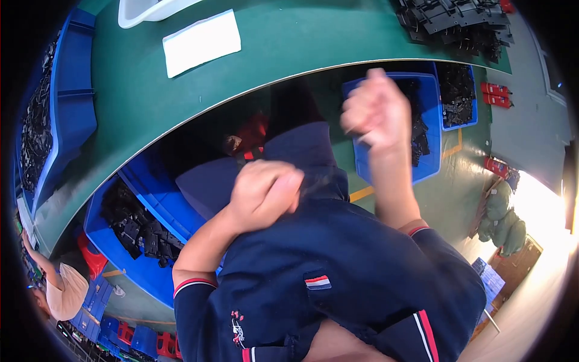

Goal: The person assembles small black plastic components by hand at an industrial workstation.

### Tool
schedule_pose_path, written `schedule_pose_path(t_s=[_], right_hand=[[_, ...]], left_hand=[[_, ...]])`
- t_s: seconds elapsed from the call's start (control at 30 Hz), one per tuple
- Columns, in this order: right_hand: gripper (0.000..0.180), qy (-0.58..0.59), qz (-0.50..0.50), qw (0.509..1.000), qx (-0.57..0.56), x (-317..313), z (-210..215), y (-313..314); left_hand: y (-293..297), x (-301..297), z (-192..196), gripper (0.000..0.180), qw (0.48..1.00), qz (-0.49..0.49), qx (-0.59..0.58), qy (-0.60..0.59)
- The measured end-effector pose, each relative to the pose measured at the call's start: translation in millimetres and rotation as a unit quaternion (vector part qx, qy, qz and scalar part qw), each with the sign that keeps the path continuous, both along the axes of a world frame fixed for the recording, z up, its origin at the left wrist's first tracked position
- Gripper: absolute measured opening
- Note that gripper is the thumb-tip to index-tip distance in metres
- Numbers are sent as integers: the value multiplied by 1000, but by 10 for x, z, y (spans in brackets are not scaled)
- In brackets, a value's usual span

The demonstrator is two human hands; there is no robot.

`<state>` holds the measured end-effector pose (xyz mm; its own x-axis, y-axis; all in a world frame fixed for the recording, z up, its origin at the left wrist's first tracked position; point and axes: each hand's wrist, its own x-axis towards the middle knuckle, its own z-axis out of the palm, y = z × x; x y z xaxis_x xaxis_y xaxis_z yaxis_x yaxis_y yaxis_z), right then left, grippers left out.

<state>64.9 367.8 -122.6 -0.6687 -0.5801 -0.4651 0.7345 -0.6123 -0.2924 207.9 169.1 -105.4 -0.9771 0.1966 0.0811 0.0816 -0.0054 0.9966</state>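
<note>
My left hand point(265, 194) is curled closed in front of my dark blue shirt point(362, 259), its thumb laid over the fingers. Whether something sits inside it is hidden. Raised higher to the right, my right hand point(379, 111) is also closed and somewhat blurred by motion. It appears in front of a blue bin point(429, 114) of black parts, just below the edge of the green table point(289, 42). I cannot make out anything in its fingers. Neither hand touches the table.
A white sheet point(202, 43) and a white tray point(154, 11) lie on the table. Black parts point(458, 24) are piled at its far right. Blue bins point(75, 108) of black parts stand left and below point(120, 265). A person point(66, 292) works at far left.
</note>
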Motion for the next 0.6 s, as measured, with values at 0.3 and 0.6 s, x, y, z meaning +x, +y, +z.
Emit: schedule_pose_path(t_s=[0.3, 0.6], right_hand=[[37, -90, 102, 990, 43, 191, -54, -135], [30, -82, -14, 993, 84, 391, -41, -472]], left_hand=[[43, -59, -274, 35, 947, 286, 31, -141], [337, -92, -384, 36, 957, 191, 26, -215]])
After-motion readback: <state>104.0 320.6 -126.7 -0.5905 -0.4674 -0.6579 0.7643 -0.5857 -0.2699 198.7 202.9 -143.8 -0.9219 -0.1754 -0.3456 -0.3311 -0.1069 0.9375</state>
